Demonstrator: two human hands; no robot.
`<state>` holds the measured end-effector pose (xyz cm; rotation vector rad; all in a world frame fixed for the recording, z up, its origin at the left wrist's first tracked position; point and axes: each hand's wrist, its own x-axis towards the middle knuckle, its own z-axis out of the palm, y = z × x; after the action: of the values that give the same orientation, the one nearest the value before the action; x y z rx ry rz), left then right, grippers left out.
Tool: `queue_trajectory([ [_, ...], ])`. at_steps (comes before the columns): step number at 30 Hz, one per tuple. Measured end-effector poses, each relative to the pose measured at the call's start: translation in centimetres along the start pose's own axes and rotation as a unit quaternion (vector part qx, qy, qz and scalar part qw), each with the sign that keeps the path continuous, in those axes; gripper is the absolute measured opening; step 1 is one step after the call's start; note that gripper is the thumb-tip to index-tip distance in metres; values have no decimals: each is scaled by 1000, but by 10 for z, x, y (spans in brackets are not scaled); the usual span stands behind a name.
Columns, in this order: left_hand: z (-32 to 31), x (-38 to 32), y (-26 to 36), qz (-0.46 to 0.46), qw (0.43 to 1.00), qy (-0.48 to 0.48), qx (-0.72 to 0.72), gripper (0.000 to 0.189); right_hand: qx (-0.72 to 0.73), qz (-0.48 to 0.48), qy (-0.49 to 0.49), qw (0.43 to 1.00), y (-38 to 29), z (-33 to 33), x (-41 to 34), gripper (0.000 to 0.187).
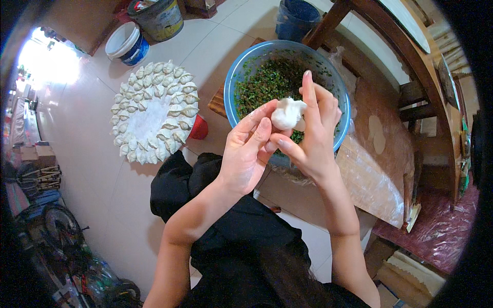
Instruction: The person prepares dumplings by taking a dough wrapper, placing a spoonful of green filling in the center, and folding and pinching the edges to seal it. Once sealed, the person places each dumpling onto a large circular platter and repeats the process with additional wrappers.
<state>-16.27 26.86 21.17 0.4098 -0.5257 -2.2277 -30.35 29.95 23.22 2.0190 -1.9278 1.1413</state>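
A white dough dumpling (285,115) is held between both hands above a blue-rimmed basin (230,90) of chopped green and brown filling (265,79). My left hand (248,148) has its fingers and thumb on the dumpling's left and lower side. My right hand (317,127) is at its right side, index finger raised, with part of its grip hidden behind the dough. To the left, pleated dumplings (154,79) stand in rings on a round, floured tray (148,119), whose middle shows bare.
A red object (199,128) shows beside the tray. Beyond are a white-and-blue bucket (127,42), a dark bucket (160,19) and a blue bin (296,19). At right, a wooden board (369,173) with flat dough pieces (375,134) lies by wooden furniture. A bicycle wheel (63,227) is lower left.
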Motion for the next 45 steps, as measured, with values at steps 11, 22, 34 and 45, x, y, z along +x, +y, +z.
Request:
queue_trajectory([
  [11,12,-1,6,-17,998,-9,56,41,39,7,24,999,3,-38,13,45],
  [22,11,-7,1,97,963,-30,248,39,107,-8,12,994,-27,-31,3,25],
  [34,16,-13,9,81,950,-45,298,52,104,-119,-20,987,-17,-24,12,25],
  [45,15,-5,16,-43,999,-12,4,40,196,43,43,979,-4,-21,-26,41],
])
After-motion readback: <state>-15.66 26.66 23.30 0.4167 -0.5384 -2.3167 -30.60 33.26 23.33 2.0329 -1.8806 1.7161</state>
